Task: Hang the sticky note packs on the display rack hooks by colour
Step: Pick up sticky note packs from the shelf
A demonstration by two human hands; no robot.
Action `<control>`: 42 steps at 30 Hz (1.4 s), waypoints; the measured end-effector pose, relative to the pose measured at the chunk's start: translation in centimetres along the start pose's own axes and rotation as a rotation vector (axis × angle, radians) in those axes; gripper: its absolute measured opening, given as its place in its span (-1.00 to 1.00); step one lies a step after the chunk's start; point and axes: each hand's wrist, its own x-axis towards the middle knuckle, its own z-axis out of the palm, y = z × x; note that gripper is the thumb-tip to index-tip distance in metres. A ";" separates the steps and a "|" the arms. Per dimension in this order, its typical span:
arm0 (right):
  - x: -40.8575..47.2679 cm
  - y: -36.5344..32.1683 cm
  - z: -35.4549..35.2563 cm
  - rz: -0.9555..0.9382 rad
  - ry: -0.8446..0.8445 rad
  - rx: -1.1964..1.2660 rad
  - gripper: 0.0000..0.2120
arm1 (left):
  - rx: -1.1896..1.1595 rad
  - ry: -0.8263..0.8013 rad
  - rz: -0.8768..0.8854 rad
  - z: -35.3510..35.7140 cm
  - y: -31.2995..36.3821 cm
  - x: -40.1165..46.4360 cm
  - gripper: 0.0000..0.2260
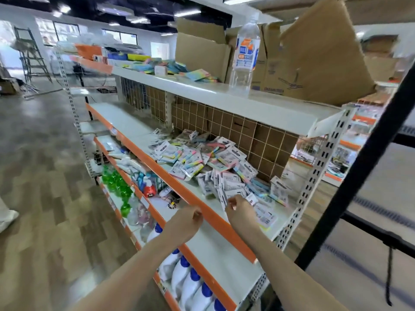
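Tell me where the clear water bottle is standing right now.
In the head view, the clear water bottle stands upright on the top shelf, right of centre, directly in front of the cardboard boxes and above the pile of sticky note packs.

We see pastel pink, yellow and blue sticky note packs (pixel 208 162) on a white shelf (pixel 134 122) edged orange, against a white wire grid (pixel 224 122).
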 end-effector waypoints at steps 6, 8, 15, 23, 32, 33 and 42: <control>6.0 0.9 3.3 0.252 0.055 0.067 -0.71 | 0.075 0.017 0.007 0.7 -1.2 5.5 -0.85; 7.4 1.2 3.8 0.268 0.039 0.022 -0.63 | 0.081 0.037 -0.001 0.5 -1.3 7.2 -0.86; 9.7 2.8 5.3 0.294 0.024 -0.205 -0.39 | 0.099 0.125 0.113 0.7 -0.8 12.8 -0.81; 11.4 3.0 7.1 0.311 0.141 -0.295 -0.34 | 0.198 0.158 0.329 1.6 -0.5 18.8 -0.71; 11.2 3.5 8.4 0.286 0.179 -0.341 -0.34 | 0.502 0.076 0.554 3.4 -2.2 24.1 -0.55; 11.2 3.6 8.6 0.285 0.190 -0.330 -0.35 | 0.529 0.060 0.561 3.7 -2.5 24.3 -0.54; 11.2 4.2 8.8 0.317 0.249 -0.368 -0.35 | 0.557 0.206 0.625 4.4 -3.9 26.5 -0.52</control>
